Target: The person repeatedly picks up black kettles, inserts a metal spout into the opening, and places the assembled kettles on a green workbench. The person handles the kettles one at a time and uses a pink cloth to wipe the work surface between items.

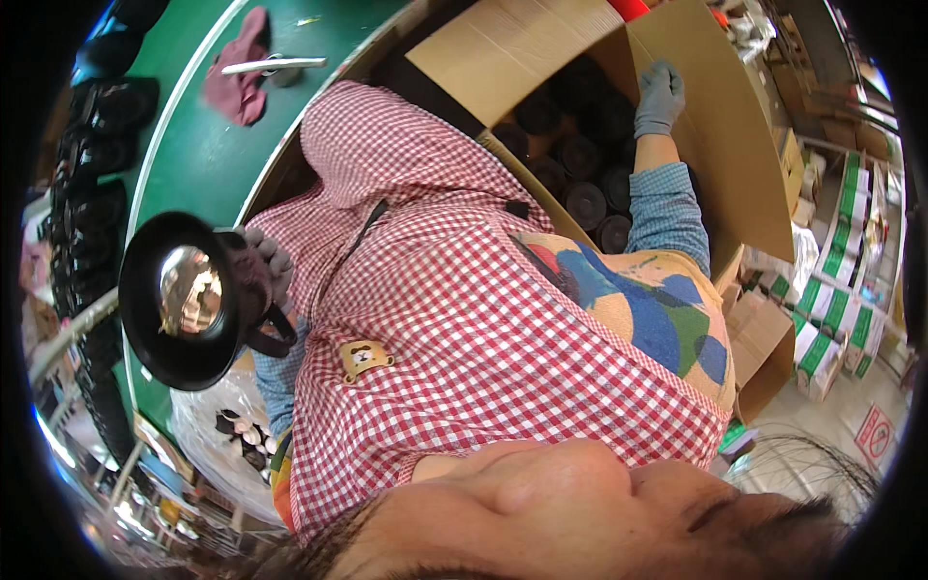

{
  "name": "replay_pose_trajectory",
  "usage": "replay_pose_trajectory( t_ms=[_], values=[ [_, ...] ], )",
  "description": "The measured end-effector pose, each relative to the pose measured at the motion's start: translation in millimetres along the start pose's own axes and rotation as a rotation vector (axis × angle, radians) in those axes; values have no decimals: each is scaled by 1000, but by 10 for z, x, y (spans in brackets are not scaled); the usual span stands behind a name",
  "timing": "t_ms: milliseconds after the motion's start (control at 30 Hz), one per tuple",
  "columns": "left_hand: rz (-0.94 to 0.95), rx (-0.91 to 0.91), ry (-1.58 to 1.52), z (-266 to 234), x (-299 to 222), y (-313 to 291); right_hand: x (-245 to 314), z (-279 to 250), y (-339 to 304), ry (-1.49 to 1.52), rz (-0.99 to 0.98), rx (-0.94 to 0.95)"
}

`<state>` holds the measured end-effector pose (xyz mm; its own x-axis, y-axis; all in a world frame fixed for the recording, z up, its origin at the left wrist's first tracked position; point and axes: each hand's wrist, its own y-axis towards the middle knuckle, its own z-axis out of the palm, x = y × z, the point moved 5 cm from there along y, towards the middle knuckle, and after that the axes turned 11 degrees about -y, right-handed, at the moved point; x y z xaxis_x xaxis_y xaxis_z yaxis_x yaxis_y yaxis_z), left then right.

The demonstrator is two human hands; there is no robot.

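Observation:
On the left, my gloved left hand (pixel 273 259) grips a black flared vessel (pixel 145 300) by its side. Its wide round rim faces up, a shiny silver dome shows inside it, and a black handle loop sticks out beside my fingers. Over at the upper right, my grey-gloved right hand (pixel 660 99) is at the inner side of an open cardboard box (pixel 720 145), by a flap. Those fingers are curled closed, and what they hold, if anything, is hidden. Several dark round pieces (pixel 585 205) lie inside the box, below my right forearm.
A green worktable (pixel 198 159) stands at the left, with a pink cloth (pixel 237 77) and a white stick-like piece (pixel 275 65) on it. Black glossy parts (pixel 92 184) line its far side. A plastic bag (pixel 208 425) is below the vessel; green-and-white cartons (pixel 836 251) are stacked right.

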<state>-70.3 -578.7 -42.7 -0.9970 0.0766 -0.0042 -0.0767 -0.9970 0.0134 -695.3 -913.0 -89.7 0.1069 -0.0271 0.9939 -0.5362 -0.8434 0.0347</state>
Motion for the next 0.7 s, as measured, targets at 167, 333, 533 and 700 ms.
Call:
replay_pose_trajectory(
  t_ms=[167,333,533,700],
  values=[
    [22,-131,35,-109,-29,83,-1195,-413,-103,-934,-178,350],
    [96,-82,250,348,-257,7,-1069,387,-383,-1858,-173,452],
    [255,-191,487,590,-299,-17,-971,444,-50,-1787,220,404],
    [277,-239,595,575,-290,83,-979,465,-127,-1735,204,302]
  ],
)
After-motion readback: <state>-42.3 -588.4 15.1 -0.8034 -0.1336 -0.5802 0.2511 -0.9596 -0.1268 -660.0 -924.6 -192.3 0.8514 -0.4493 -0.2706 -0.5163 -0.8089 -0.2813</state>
